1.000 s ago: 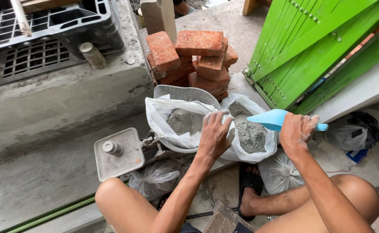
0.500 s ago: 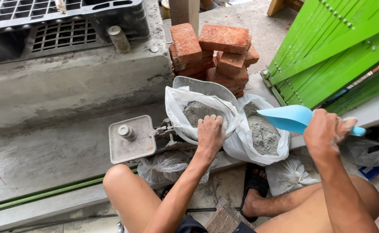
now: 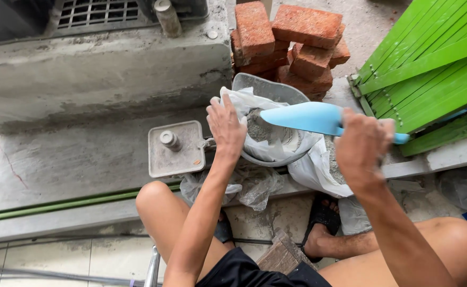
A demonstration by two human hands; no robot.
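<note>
My left hand [image 3: 226, 126] rests on the rim of a white plastic bag [image 3: 276, 150] of grey cement powder, which sits in a grey bowl [image 3: 268, 87]. My right hand [image 3: 362, 146] grips the handle of a light blue plastic scoop [image 3: 306, 117]. The scoop's blade hovers over the open bag, pointing left. A second white bag [image 3: 318, 170] with grey powder lies just right of the bowl, partly hidden by my right hand.
A stack of red bricks [image 3: 289, 40] stands behind the bowl. A square grey metal plate with a knob [image 3: 175, 149] lies left of it. Green slatted panels [image 3: 430, 64] lean at the right. A concrete ledge [image 3: 100, 69] runs across the back. My bare knees and sandalled feet are below.
My right hand has swung the blue scoop leftward from beside the bags to over the bag in the bowl. My left hand has shifted to the bag's left rim. The view moved closer.
</note>
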